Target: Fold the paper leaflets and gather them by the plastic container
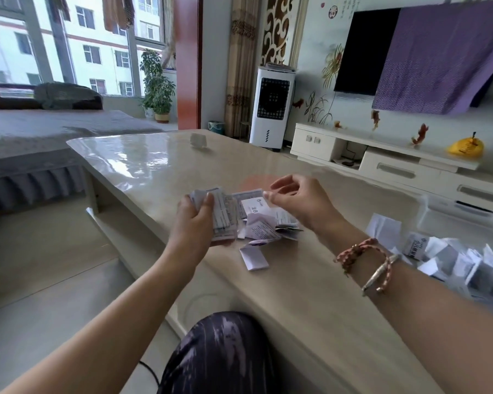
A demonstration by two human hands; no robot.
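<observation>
Head view looks down on a glossy beige bench (310,294). Left hand (195,223) has its grip closed round a stack of folded leaflets (221,214), thumb laid across the top; fine print covers them, too small to read. Right hand (299,203) hovers just above a loose heap of leaflets (264,223) beside the stack, fingers loosely curled and holding nothing. One white sheet in that heap bears a small round logo and two large characters, blurred beyond reading. A single folded leaflet (253,258) lies nearer the bench edge. At far right, a second pile of leaflets (456,260) sits just below a clear plastic container (450,214); one carries bold digits I cannot make out. Cord bracelets (367,265) circle the right wrist.
</observation>
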